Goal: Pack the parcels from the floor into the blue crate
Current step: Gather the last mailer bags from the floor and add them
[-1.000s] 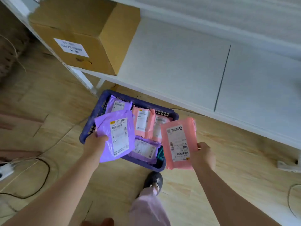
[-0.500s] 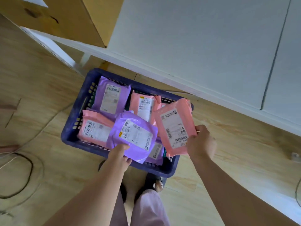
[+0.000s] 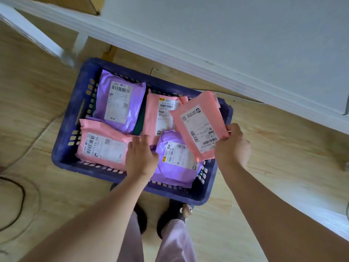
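Five parcels: four lay inside the blue crate (image 3: 64, 152); the fifth was held above its right end.
Blue crate: it stood on the floor (image 3: 283, 167), beside a white shelf (image 3: 226, 44).
Purple parcel (image 3: 177, 163): half a second before, it hung from the left hand (image 3: 140, 156) over the near edge. It now lay label-up in the near right corner, let go.
Held pink parcel (image 3: 198, 127): it stayed in the right hand (image 3: 232, 146), tilted over the right edge, not yet set down.
Task meaning: one more parcel was packed, and the pink one looked next.
Left fingers (image 3: 139, 140): straight, slightly spread and gripping nothing, over the purple parcel's left edge. Contact could not be told.
Right fingers (image 3: 228, 129): curled, pinching the pink parcel's near right corner.
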The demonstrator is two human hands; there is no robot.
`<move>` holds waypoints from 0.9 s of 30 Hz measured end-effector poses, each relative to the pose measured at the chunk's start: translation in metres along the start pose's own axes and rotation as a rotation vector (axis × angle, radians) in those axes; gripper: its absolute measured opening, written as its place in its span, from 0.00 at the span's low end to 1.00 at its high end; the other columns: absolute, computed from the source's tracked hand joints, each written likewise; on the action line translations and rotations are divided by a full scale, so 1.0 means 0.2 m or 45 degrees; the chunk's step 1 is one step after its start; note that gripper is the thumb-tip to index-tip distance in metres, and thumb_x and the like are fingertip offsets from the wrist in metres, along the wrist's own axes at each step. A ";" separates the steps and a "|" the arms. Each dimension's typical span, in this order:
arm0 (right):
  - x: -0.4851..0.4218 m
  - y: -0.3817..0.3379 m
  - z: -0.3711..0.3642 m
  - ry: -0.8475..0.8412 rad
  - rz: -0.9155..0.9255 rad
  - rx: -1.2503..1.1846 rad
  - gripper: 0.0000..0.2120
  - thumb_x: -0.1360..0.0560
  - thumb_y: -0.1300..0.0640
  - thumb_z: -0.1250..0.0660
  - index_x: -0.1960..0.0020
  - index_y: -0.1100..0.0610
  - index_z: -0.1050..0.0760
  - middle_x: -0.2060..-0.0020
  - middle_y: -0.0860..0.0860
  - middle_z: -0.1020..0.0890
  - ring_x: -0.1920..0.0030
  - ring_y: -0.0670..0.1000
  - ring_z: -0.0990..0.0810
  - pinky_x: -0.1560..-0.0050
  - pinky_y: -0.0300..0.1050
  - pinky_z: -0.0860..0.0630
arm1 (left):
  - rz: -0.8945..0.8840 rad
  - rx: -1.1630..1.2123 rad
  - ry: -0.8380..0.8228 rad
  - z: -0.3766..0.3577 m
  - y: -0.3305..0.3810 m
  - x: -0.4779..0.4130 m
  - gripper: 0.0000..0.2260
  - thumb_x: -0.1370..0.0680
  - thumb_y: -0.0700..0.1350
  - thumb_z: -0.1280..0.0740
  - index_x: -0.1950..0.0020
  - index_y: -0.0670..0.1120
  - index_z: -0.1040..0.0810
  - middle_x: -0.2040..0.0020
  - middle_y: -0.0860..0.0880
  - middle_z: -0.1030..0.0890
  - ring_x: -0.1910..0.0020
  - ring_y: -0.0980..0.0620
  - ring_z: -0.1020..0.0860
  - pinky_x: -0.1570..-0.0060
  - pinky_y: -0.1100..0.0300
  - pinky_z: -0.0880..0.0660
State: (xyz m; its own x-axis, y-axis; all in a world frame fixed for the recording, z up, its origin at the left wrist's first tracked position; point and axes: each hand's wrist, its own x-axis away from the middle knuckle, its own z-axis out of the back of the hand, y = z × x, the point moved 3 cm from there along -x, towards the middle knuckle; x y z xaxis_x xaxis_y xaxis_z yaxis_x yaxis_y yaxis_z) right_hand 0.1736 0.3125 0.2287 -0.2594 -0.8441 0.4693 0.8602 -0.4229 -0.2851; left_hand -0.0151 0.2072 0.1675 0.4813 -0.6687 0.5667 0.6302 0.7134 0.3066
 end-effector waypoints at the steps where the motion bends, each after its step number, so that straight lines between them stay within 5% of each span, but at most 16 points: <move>1: -0.02 0.00 -0.03 0.002 0.001 -0.008 0.18 0.27 0.68 0.44 0.42 0.54 0.27 0.55 0.57 0.19 0.61 0.58 0.27 0.64 0.45 0.32 | -0.084 -0.063 -0.127 -0.04 0.00 -0.07 0.21 0.27 0.40 0.34 0.34 0.45 0.31 0.37 0.43 0.31 0.37 0.42 0.31 0.43 0.50 0.29; 6: -0.05 0.00 -0.06 -0.001 0.028 0.005 0.18 0.28 0.69 0.44 0.43 0.54 0.27 0.55 0.56 0.19 0.61 0.57 0.28 0.63 0.43 0.34 | -0.536 -0.415 -0.483 -0.19 0.10 -0.16 0.37 0.27 0.35 0.35 0.23 0.51 0.49 0.22 0.51 0.52 0.25 0.46 0.46 0.37 0.49 0.29; 11: -0.03 0.03 -0.07 -0.025 0.047 0.018 0.18 0.27 0.69 0.44 0.44 0.52 0.27 0.55 0.56 0.17 0.61 0.57 0.26 0.67 0.40 0.35 | -0.567 -0.366 -0.682 -0.26 0.03 -0.08 0.35 0.25 0.36 0.36 0.23 0.47 0.48 0.22 0.49 0.50 0.24 0.49 0.45 0.31 0.51 0.36; 13: -0.03 0.02 -0.08 -0.040 0.075 0.025 0.18 0.27 0.68 0.44 0.45 0.51 0.27 0.56 0.56 0.16 0.59 0.58 0.23 0.66 0.41 0.31 | -0.575 -0.244 -0.613 -0.22 0.00 -0.07 0.34 0.25 0.36 0.37 0.23 0.49 0.47 0.22 0.52 0.50 0.24 0.52 0.46 0.30 0.54 0.36; 18: 0.06 -0.01 -0.08 -0.068 0.162 0.084 0.18 0.27 0.69 0.45 0.44 0.53 0.25 0.57 0.56 0.20 0.60 0.58 0.27 0.63 0.43 0.33 | -0.452 0.139 0.006 -0.02 -0.05 -0.05 0.32 0.26 0.38 0.33 0.24 0.45 0.42 0.24 0.45 0.41 0.26 0.44 0.39 0.33 0.51 0.33; 24: 0.20 -0.15 -0.12 -0.178 0.391 0.123 0.19 0.29 0.70 0.44 0.47 0.52 0.24 0.52 0.53 0.18 0.53 0.58 0.23 0.58 0.48 0.25 | -0.419 0.327 0.048 0.19 -0.02 -0.09 0.43 0.30 0.41 0.27 0.22 0.49 0.49 0.24 0.48 0.43 0.26 0.47 0.40 0.32 0.50 0.35; 27: 0.23 -0.21 -0.13 -0.209 0.465 0.212 0.18 0.29 0.69 0.43 0.46 0.52 0.25 0.51 0.51 0.18 0.52 0.57 0.23 0.58 0.45 0.28 | -0.484 0.270 -0.097 0.25 0.05 -0.07 0.36 0.31 0.39 0.30 0.26 0.53 0.38 0.33 0.53 0.29 0.44 0.50 0.24 0.48 0.60 0.26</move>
State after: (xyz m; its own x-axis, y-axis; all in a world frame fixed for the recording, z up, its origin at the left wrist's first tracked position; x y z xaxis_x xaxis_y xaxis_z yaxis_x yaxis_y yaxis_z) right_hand 0.1136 0.2823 0.2400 0.1372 -0.8590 0.4932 0.9450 -0.0357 -0.3250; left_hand -0.0466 0.2342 0.1998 0.1878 -0.8803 0.4357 0.6109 0.4520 0.6500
